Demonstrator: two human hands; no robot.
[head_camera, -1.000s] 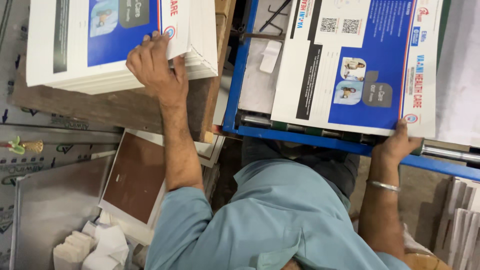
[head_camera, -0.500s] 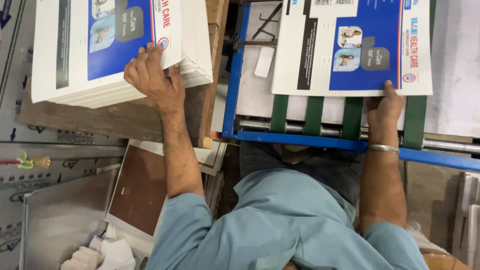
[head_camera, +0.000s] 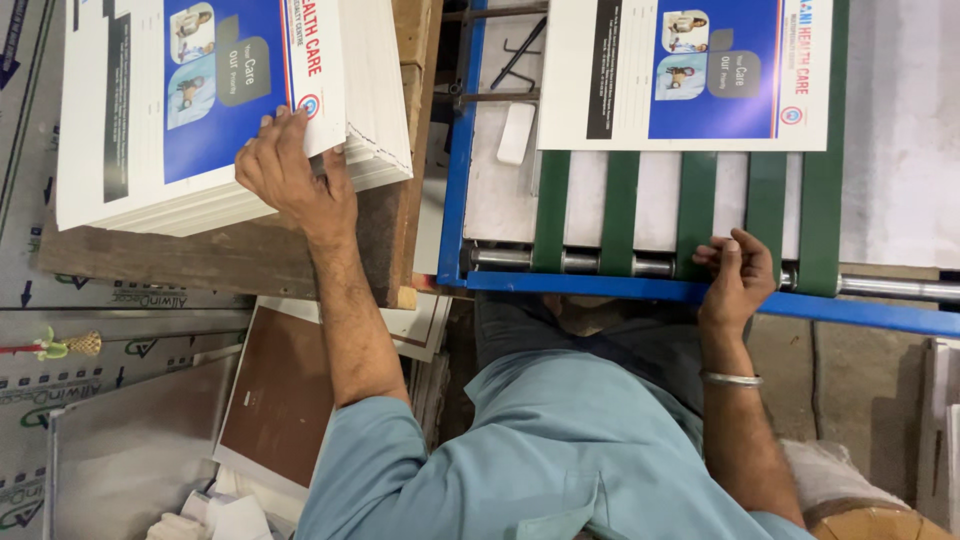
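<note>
Fingers of left hand (head_camera: 290, 175) clamped on sheet stack (head_camera: 200, 110), right hand (head_camera: 738, 275) curled, fingertips half hidden.

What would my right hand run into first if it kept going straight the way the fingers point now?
Most likely the green belts. The right hand rests at the metal roller on the blue frame, fingers pointing up the belts. Farther on lies the printed sheet. Height above the belts is unclear.

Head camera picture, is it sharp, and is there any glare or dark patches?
Head view: mostly sharp, both hands crisp, left hand on the stack of printed sheets, right hand by the green belts; no harsh glare; dim beneath the blue frame.
</note>
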